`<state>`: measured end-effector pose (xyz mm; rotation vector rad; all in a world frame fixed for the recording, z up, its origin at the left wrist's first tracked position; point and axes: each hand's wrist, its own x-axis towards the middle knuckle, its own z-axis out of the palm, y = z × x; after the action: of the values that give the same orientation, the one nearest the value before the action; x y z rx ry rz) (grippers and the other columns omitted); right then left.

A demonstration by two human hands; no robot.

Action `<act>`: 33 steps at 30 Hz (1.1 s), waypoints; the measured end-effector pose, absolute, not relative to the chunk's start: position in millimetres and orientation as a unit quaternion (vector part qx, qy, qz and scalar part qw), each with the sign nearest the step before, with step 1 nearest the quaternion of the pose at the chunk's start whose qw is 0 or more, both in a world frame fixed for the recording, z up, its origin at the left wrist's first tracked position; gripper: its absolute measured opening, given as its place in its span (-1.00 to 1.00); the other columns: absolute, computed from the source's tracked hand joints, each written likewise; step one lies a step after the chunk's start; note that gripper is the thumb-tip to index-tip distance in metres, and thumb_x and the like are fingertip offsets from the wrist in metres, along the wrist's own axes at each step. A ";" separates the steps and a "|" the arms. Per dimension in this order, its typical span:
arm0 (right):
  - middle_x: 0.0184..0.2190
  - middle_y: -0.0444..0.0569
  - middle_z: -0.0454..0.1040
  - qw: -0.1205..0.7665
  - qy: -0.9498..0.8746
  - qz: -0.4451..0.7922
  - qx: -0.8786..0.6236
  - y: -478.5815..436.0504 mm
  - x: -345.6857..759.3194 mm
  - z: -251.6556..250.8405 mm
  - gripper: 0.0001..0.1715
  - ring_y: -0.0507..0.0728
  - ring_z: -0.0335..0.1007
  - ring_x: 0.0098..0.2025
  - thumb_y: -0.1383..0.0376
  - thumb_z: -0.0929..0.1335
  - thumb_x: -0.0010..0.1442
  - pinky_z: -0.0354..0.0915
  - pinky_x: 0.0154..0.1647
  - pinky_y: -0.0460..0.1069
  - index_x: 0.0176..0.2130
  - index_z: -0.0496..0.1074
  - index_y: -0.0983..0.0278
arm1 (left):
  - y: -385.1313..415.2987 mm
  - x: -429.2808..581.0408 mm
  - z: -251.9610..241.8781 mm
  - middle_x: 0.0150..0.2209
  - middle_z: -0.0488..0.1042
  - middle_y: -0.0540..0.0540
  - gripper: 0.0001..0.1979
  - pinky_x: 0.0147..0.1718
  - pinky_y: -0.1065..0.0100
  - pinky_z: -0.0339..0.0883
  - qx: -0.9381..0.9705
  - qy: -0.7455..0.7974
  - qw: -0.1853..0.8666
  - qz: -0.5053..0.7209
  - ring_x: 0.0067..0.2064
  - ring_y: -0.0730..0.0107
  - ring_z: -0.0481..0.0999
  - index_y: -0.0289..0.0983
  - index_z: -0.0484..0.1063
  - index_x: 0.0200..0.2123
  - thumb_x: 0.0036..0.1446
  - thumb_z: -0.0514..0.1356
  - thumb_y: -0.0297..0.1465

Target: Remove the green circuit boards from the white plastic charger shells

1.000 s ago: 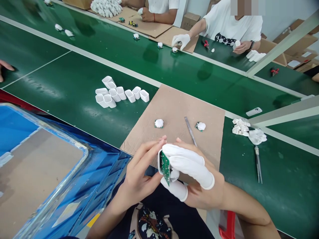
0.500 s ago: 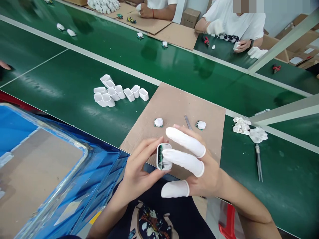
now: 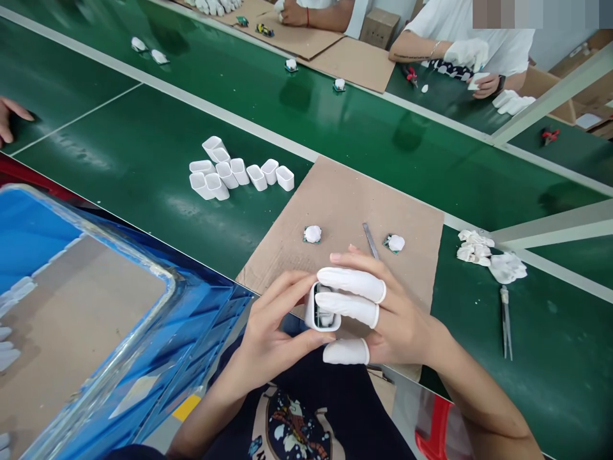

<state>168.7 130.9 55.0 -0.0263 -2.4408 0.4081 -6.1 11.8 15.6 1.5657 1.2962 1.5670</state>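
My left hand [image 3: 272, 329] is closed around a white, open-topped plastic housing [image 3: 311, 313], whose mouth faces up toward me. A strip of green circuit board [image 3: 317, 314] shows inside it. My right hand [image 3: 400, 316] wears white finger cots on the thumb and two fingers. Its fingers are stretched out and apart; the two covered ones reach over the opening and hide part of the inside. The right thumb lies by the lower rim. Beyond my hands, two small boards with white tops, one on the left [image 3: 313, 234] and one on the right [image 3: 395, 243], flank a metal strip-like tool [image 3: 370, 240].
A cardboard sheet [image 3: 383, 198] covers the bench before me. Several white housings [image 3: 227, 174] stand to the left. A blue crate [image 3: 191, 338] is at lower left. Tweezers [image 3: 506, 326] and crumpled white finger cots [image 3: 507, 268] lie right. Co-workers' hands [image 3: 486, 84] are across the belt.
My right hand has come lower and closer to the housing, its thumb nearer the rim. The housing is slightly more tilted in my left hand. The whole view has shifted a little.
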 end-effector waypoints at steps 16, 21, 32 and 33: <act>-0.15 0.06 0.55 0.340 -0.908 0.234 -0.073 107.3 178.8 72.9 -0.52 0.14 0.56 -0.13 0.45 0.30 0.24 0.50 0.16 0.09 0.14 0.34 0.26 | 18.1 -14.3 24.9 0.05 0.53 -0.19 -0.39 0.01 0.32 0.50 0.686 0.467 0.093 0.550 0.04 0.26 0.55 -0.25 0.32 0.28 0.18 0.35 -0.47; -0.17 0.00 0.57 0.360 -0.921 0.143 -0.047 110.1 180.7 73.6 -0.78 0.17 0.52 -0.09 0.46 0.37 0.22 0.54 0.05 0.11 -0.14 0.47 0.20 | 16.4 -17.6 21.1 0.04 0.53 -0.18 -0.36 -0.04 0.31 0.51 0.671 0.475 0.112 0.558 0.01 0.25 0.55 -0.19 0.32 0.29 0.16 0.36 -0.47; -0.37 -0.19 0.59 0.486 -0.834 0.118 -0.231 167.6 195.5 60.5 -0.71 0.17 0.56 -0.35 0.41 0.54 0.12 0.41 -0.42 0.08 -0.21 0.58 0.04 | 23.4 -9.6 13.4 -0.07 0.52 -0.15 -0.34 -0.27 0.40 0.53 0.566 0.420 0.327 0.629 -0.14 0.31 0.55 -0.10 0.42 0.23 0.05 0.45 -0.23; -0.38 -0.19 0.59 0.473 -0.840 0.111 -0.241 177.2 194.9 55.7 -0.81 0.16 0.55 -0.37 0.38 0.52 0.16 0.38 -0.43 0.07 -0.26 0.58 0.06 | 23.4 -9.1 13.1 -0.07 0.52 -0.16 -0.33 -0.27 0.40 0.52 0.566 0.418 0.331 0.629 -0.13 0.31 0.54 -0.10 0.41 0.23 0.05 0.46 -0.24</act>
<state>194.9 177.2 55.7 -0.5893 -2.0564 0.2722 -9.1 23.4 13.1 1.4789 1.0935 1.6435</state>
